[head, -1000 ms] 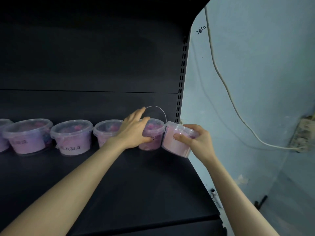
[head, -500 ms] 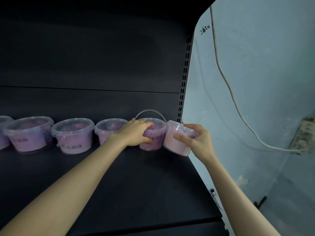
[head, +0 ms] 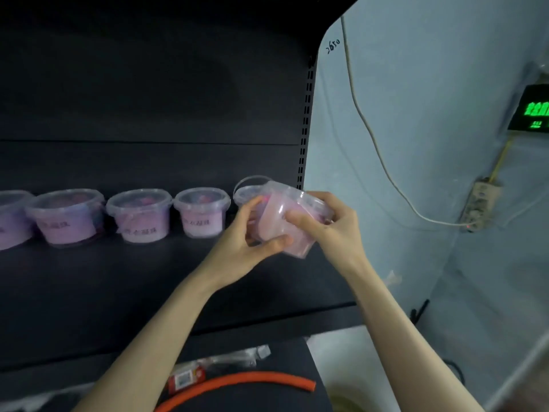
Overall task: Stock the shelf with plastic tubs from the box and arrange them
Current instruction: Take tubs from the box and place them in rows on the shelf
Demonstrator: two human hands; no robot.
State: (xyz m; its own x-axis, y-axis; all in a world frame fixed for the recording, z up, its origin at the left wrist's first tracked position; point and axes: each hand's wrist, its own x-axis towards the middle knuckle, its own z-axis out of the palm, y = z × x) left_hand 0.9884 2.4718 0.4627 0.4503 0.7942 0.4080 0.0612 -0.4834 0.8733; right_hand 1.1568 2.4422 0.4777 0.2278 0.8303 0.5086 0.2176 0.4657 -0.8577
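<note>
**Tub in both hands, row on shelf nearly full**

Nearest: lower ledge with orange hose (head: 237, 385), red-labelled packet (head: 185, 379) and clear plastic bits beside it. No box in view; count of remaining stock cannot be told.

Above that: pink tub (head: 285, 227) held tilted, clear of the shelf (head: 118, 292), near its right end. Left hand (head: 252, 248) grasping from below and the side, thumb under the base. Right hand (head: 326, 227) clasping the lid end, fingers wrapped over the rim.

Farther back: row of lidded purple tubs (head: 142, 215) standing upright along the rear of the shelf, side by side, labels facing out. Rightmost one with wire handle raised (head: 251, 181), partly hidden behind the held tub.

Judged: back row almost done; held tub not yet placed, front of shelf bare.

Beyond: dark back panel, slotted upright (head: 306, 120), pale blue wall (head: 416, 114), loose white cable (head: 371, 138), power strip (head: 478, 203), green lit sign (head: 534, 110).
</note>
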